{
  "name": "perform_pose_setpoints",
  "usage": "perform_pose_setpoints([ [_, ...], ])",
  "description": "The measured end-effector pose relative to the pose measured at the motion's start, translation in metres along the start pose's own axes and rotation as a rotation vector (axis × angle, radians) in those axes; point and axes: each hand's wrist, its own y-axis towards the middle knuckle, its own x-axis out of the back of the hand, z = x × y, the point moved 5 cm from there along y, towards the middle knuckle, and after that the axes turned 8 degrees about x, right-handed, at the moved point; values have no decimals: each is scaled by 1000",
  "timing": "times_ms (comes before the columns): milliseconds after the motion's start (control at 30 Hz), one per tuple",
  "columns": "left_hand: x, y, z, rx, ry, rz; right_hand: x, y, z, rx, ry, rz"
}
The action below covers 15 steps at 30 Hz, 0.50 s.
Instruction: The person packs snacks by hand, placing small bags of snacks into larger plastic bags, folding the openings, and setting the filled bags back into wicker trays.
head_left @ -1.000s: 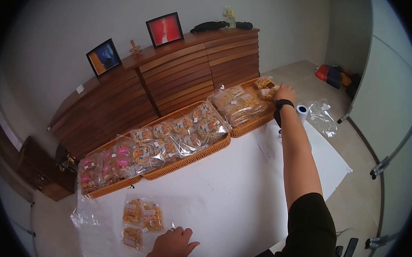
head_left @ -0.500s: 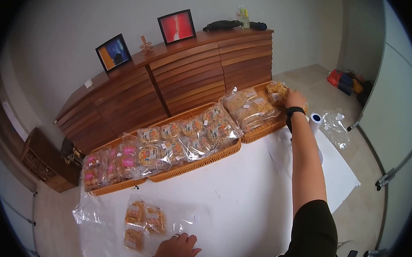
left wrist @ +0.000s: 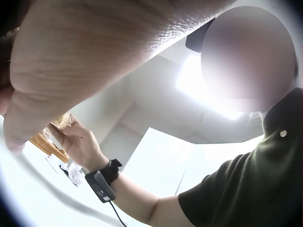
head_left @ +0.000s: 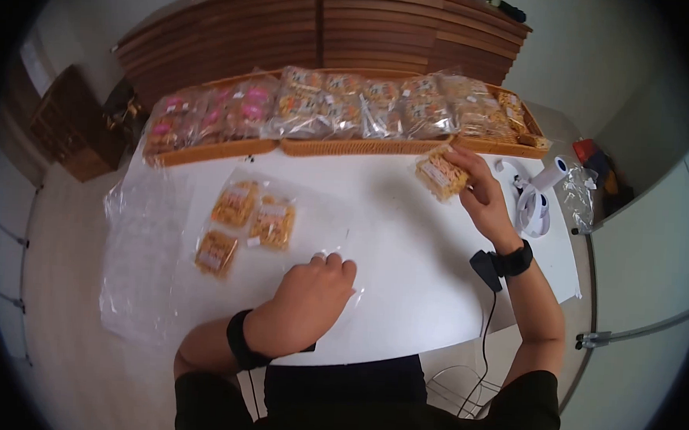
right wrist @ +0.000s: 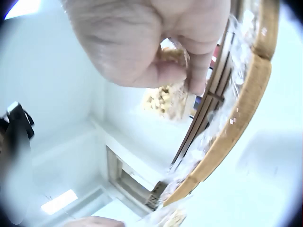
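The right hand [head_left: 482, 195] is pinching a snack pack [head_left: 441, 174] in its fingers, holding it up just above the white worktop [head_left: 404, 257], close to the baskets [head_left: 363, 147] behind it. The left hand [head_left: 309, 295] is pressing down on a clear bag [head_left: 281, 243] with fingers bent. 3 snack packs [head_left: 239, 221] are lying inside that bag, just past the left hand.

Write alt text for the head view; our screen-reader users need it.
A person's right hand holds a wrapped snack packet above a white table, while the left hand presses on a clear plastic bag containing three similar packets. Wicker baskets of wrapped snacks line the table's far edge.
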Motion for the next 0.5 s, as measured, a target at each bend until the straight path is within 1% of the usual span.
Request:
perform_pose_setpoints([
  [67, -4, -1, 0, 16, 34, -73, -27, -28, 8, -149, 230, 88],
  [100, -6, -1, 1, 56, 21, -66, -40, -41, 13, -255, 384, 82],
  [133, -6, -1, 1, 65, 10, -115, -52, -52, 18, -363, 534, 74],
  [167, -4, -2, 1, 71, 4, -167, -59, -61, 19, -360, 489, 118],
  [200, -5, -2, 1, 104, -3, -168, -66, -67, 20, -354, 441, 159],
  [233, -3, -2, 0, 115, 25, -203, -73, -71, 25, -415, 450, 175],
  [267, -3, -2, -3, 119, 54, -239, -81, -69, 29, -414, 450, 197],
  [300, -5, -1, -4, 133, 79, -288, -89, -68, 33, -395, 403, 261],
  [333, -8, -1, -5, 144, 75, -292, -96, -67, 37, -376, 355, 322],
  [400, -9, 0, -6, 175, 58, -339, -114, -62, 38, -372, 361, 349],
  [467, -11, 0, -9, 209, 54, -348, -133, -61, 27, -506, 472, 346],
  [500, -11, -1, -9, 236, 54, -354, -142, -59, 25, -528, 503, 363],
])
